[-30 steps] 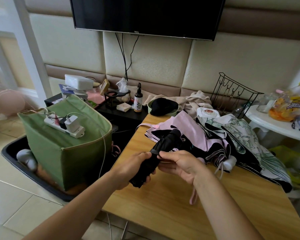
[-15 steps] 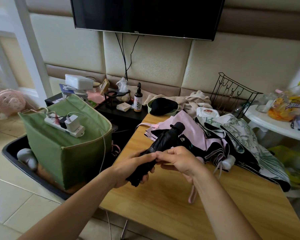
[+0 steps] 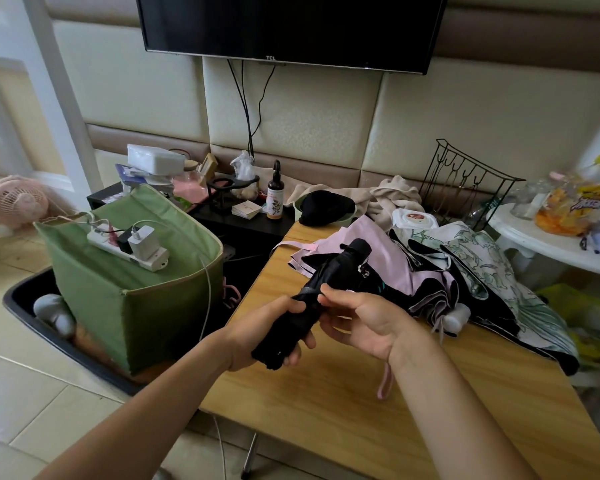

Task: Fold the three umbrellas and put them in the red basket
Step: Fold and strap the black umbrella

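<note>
The left hand (image 3: 257, 336) grips the lower end of the folded black umbrella (image 3: 312, 303), its fingers (image 3: 300, 342) curled round the bundle from below. The umbrella slants up and away over the near left part of the wooden bench (image 3: 343, 403), its capped tip near the pink umbrella (image 3: 381, 261). The right hand (image 3: 364, 322) is at the black umbrella's middle, its thumb and forefinger pinching the strap band there while the other fingers stay loosely bent beneath. The pink umbrella lies unfolded on the bench behind the hands, and the leaf-print umbrella (image 3: 492, 271) sprawls just beside it to the right, their fabrics overlapping. A pink wrist strap (image 3: 385, 384) trails on the bench under the right wrist. Left of the bench stands a green fabric bin (image 3: 136, 306) with a power strip (image 3: 129, 245) resting on its top. A television (image 3: 291, 26) hangs on the wall above.
</note>
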Demonstrator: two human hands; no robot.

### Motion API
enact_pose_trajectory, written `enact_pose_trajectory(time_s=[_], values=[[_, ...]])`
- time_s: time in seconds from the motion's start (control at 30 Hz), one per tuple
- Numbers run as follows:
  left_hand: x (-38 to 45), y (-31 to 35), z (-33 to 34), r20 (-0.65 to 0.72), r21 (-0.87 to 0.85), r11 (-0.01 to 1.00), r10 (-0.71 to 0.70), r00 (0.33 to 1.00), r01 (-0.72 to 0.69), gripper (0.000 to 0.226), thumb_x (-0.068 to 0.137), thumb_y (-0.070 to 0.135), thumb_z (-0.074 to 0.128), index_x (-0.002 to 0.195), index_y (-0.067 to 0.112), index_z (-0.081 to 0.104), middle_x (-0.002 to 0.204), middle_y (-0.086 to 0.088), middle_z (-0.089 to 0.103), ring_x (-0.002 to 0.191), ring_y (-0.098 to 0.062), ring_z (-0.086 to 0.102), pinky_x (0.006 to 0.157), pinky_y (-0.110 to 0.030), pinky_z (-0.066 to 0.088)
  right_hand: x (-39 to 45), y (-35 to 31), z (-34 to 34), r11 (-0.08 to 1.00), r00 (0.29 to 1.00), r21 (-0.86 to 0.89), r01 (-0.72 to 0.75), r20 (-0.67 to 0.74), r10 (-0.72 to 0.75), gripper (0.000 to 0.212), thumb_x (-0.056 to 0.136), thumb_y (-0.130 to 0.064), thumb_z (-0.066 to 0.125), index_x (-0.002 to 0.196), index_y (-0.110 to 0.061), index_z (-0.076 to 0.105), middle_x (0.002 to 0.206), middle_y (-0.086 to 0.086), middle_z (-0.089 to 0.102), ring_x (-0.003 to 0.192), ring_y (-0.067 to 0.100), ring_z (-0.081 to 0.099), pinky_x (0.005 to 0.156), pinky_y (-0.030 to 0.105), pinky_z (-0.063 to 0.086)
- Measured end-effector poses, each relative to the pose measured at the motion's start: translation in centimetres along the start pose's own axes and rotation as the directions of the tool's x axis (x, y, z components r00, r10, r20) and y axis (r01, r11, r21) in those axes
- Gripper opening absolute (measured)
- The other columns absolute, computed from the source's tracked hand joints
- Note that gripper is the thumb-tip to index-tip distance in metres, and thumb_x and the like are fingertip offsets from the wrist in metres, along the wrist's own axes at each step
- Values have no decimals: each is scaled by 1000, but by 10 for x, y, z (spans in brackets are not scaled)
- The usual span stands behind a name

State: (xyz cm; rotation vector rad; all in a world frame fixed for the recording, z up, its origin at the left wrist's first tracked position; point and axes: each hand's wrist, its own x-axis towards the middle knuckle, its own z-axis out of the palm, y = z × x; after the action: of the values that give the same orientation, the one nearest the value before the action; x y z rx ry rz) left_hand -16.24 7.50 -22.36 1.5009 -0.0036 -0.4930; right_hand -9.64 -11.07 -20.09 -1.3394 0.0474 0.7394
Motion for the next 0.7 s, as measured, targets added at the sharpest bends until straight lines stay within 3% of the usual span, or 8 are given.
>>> enact_pose_trajectory(time_s=[0.13, 0.4, 0.53, 0.7], values=[[2, -3, -4, 4, 22, 999, -38, 999, 38, 49, 104, 45, 35, 122, 4, 54, 93, -10, 69, 63, -25, 62, 57, -31, 45, 1, 2, 5, 990, 996, -120, 76, -35, -81, 17, 87, -22, 78, 76, -11, 75, 78, 1, 74, 78, 16, 65, 87, 33, 53], [4, -1, -4, -51, 81, 996, 26, 998, -21, 37, 104, 47, 47, 114, 11, 50, 78, -12, 59, 56, -27, 55, 55, -32, 47, -1, 5, 8, 940, 984, -295, 171, -3, -180, 24, 92, -27, 74, 71, -17, 76, 81, -1, 76, 87, 16, 67, 89, 32, 57], [3, -3, -1, -97, 115, 993, 44, 994, -33, 33, 105, 42, 41, 111, 10, 49, 79, -15, 58, 58, -28, 54, 58, -36, 46, 0, 8, 8, 871, 973, -448, 201, -10, -230, 22, 92, -31, 74, 85, -11, 79, 85, -1, 78, 85, 16, 71, 88, 31, 57], [4, -4, 3, -154, 162, 985, 80, 985, -54, 31, 107, 39, 39, 108, 9, 50, 77, -14, 58, 61, -29, 53, 56, -36, 48, 1, 11, 8, 795, 954, -558, 236, -25, -300, 24, 92, -33, 74, 80, -12, 78, 79, -3, 78, 86, 17, 75, 87, 33, 58]])
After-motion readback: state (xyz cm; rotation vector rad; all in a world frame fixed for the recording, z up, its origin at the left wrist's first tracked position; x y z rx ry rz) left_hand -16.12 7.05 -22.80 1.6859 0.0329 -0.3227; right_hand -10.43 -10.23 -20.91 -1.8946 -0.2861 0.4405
